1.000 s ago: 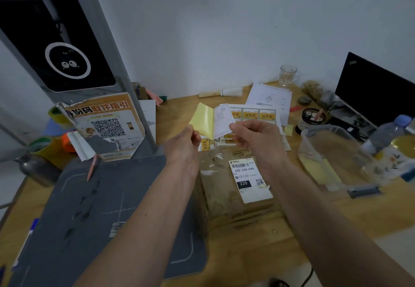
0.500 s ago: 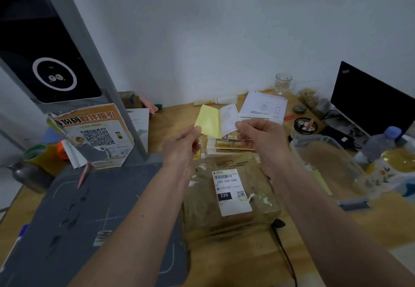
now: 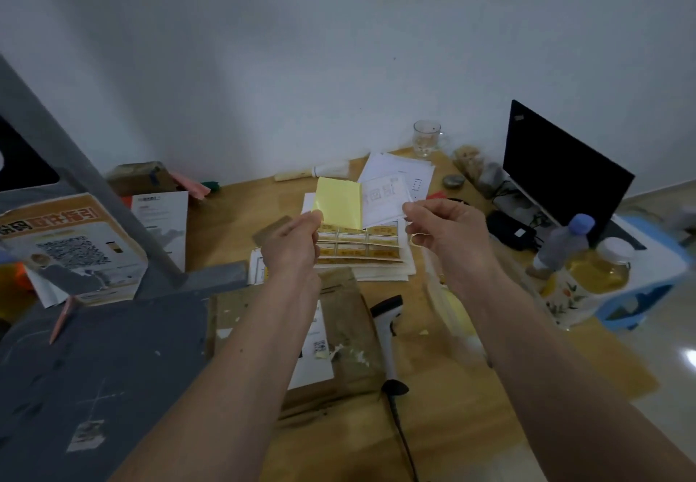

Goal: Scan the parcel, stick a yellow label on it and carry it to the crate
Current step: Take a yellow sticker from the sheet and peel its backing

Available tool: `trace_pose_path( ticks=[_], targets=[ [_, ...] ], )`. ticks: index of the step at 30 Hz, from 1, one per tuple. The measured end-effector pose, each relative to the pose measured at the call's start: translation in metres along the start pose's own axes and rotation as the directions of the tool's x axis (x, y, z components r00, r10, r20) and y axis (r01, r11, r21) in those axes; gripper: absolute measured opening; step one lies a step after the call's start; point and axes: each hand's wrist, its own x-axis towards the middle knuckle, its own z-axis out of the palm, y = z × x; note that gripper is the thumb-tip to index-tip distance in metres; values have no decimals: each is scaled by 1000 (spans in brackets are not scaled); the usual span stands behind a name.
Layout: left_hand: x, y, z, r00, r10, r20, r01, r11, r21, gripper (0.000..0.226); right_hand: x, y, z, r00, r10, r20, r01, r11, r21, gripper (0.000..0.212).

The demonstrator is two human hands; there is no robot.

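At frame centre the left hand (image 3: 292, 244) is pinching the yellow backing (image 3: 339, 202) while the right hand (image 3: 448, 236) is pinching the white label (image 3: 384, 199), the two sheets parting along a seam. To peel well, I would judge: keep both pinches at the corners, pull slowly and flat so the label is not curling onto itself, then lower it to bare cardboard. The parcel (image 3: 350, 315) is lying below the forearms, at lower centre, beside the scanner (image 3: 388, 334). The wooden counter (image 3: 233, 217) is carrying label sheets (image 3: 357, 248) at centre, a grey mat (image 3: 105, 376) at lower left, a glass (image 3: 425, 138) and a monitor (image 3: 557, 172) at upper right. A pale wall (image 3: 301, 48) is filling the top.
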Motion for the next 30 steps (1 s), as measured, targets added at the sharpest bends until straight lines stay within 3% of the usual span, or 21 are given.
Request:
trace_pose_path(
  ticks=[11, 13, 18, 22, 30],
  targets=[
    [3, -60, 89, 999, -28, -43, 33, 991, 133, 9, 30, -3, -97, 991, -36, -128, 31, 999, -36, 12],
    [4, -77, 105, 999, -15, -37, 22, 980, 198, 17, 34, -3, -113, 989, -53, -137, 48, 998, -44, 14],
    [6, -120, 135, 1000, 14, 12, -18, 911, 413, 4, 43, 2, -148, 983, -41, -179, 34, 999, -40, 10],
    [7, -144, 145, 1000, -3, 6, 0, 850, 526, 6, 51, 8, -164, 983, -21, -183, 6, 997, -79, 10],
    [3, -165, 168, 977, -45, 209, -106, 749, 654, 4, 65, 20, -176, 985, 18, -170, -31, 997, -72, 9]
  ],
)
